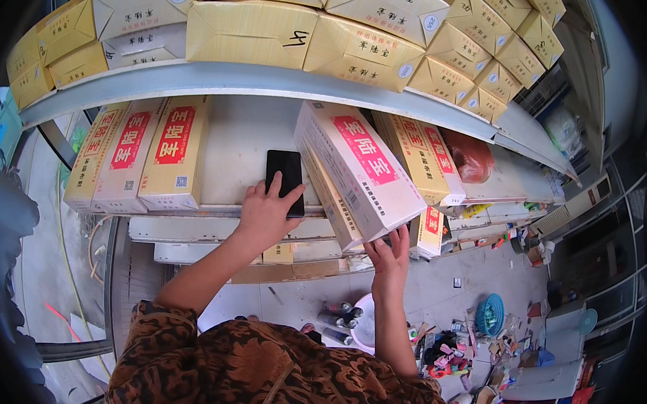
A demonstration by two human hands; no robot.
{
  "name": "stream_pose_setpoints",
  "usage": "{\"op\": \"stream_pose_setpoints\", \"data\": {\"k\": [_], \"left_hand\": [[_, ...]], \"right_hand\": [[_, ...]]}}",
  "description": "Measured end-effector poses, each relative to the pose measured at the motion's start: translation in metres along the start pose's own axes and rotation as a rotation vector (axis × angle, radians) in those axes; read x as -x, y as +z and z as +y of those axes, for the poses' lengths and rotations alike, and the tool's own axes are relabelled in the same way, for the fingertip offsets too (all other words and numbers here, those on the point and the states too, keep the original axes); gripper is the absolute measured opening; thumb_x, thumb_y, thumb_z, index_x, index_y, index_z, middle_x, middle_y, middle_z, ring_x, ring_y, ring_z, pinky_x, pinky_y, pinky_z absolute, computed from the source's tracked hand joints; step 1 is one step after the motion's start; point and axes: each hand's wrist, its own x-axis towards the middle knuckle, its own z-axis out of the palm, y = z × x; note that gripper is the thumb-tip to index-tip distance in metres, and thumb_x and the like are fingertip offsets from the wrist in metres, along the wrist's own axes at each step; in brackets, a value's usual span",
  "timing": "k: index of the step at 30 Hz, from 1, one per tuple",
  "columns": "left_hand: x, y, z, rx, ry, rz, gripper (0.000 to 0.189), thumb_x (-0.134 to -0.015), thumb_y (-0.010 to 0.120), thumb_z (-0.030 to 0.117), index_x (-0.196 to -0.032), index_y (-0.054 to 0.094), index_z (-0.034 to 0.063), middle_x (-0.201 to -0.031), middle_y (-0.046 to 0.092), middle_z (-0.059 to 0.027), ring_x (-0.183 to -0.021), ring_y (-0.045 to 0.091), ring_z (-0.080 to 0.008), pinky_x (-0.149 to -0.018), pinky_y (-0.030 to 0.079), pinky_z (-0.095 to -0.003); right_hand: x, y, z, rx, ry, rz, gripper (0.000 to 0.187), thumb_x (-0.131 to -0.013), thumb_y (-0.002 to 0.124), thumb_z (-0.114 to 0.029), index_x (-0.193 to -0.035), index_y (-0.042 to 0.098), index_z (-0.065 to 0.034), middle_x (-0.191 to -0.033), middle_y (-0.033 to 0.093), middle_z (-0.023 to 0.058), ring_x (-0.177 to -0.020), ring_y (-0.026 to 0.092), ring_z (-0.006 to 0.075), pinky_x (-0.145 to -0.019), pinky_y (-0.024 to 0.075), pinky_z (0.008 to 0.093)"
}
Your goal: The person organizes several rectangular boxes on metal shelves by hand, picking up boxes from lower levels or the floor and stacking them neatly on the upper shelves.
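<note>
My left hand (268,207) lies palm down over a black smartphone (284,167) at the front of the shelf. Two spread fingers touch its dark face, and the thumb is by its lower end; whether they grip it, I cannot tell. With its fingers against the near lower end, my right hand (391,255) holds a pale pink shoebox (359,154) bearing a pink printed panel. That box slants across the shelf, its near end past the front edge. Alongside and partly beneath it is a yellow shoebox (331,202), slanted the same way.
Three upright shoeboxes (133,159) stand at the left, more (413,157) at the right beside a red plastic bag (471,157). Stacked yellow boxes (250,33) fill the shelf above, whose metal edge (264,81) juts overhead. Bottles (339,321) and a blue basket (490,315) are on the floor.
</note>
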Motion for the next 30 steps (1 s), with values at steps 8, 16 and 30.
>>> {"op": "stream_pose_setpoints", "data": {"k": [8, 16, 30], "left_hand": [[0.024, -0.014, -0.025, 0.147, -0.027, 0.231, 0.048, -0.070, 0.070, 0.028, -0.116, 0.062, 0.0187, -0.123, 0.053, -0.0200, -0.100, 0.053, -0.0330, -0.089, 0.045, -0.0388], [0.056, -0.028, -0.026, 0.272, 0.004, 0.383, 0.041, -0.068, 0.071, 0.018, -0.108, 0.065, 0.0146, -0.119, 0.056, -0.0145, -0.100, 0.054, -0.0328, -0.084, 0.048, -0.0396], [0.147, -0.075, -0.047, 1.049, -0.247, 0.323, 0.044, -0.069, 0.069, -0.002, -0.111, 0.064, 0.0080, -0.112, 0.060, -0.0145, -0.099, 0.059, -0.0261, -0.084, 0.049, -0.0329]], "right_hand": [[0.000, 0.011, 0.010, 0.018, 0.005, 0.045, 0.072, -0.079, 0.059, -0.010, -0.140, 0.021, -0.0026, -0.133, 0.037, 0.0160, -0.117, 0.047, 0.0285, -0.093, 0.0466, 0.0392], [-0.009, 0.029, 0.014, 0.117, -0.055, -0.039, 0.051, -0.082, 0.058, -0.008, -0.129, 0.039, -0.0051, -0.114, 0.051, 0.0077, -0.097, 0.056, 0.0165, -0.076, 0.0482, 0.0263], [-0.048, 0.011, 0.014, 0.065, -0.015, -0.008, 0.034, -0.086, 0.053, -0.016, -0.116, 0.054, 0.0001, -0.106, 0.060, 0.0068, -0.095, 0.056, 0.0147, -0.079, 0.0456, 0.0286]]}}
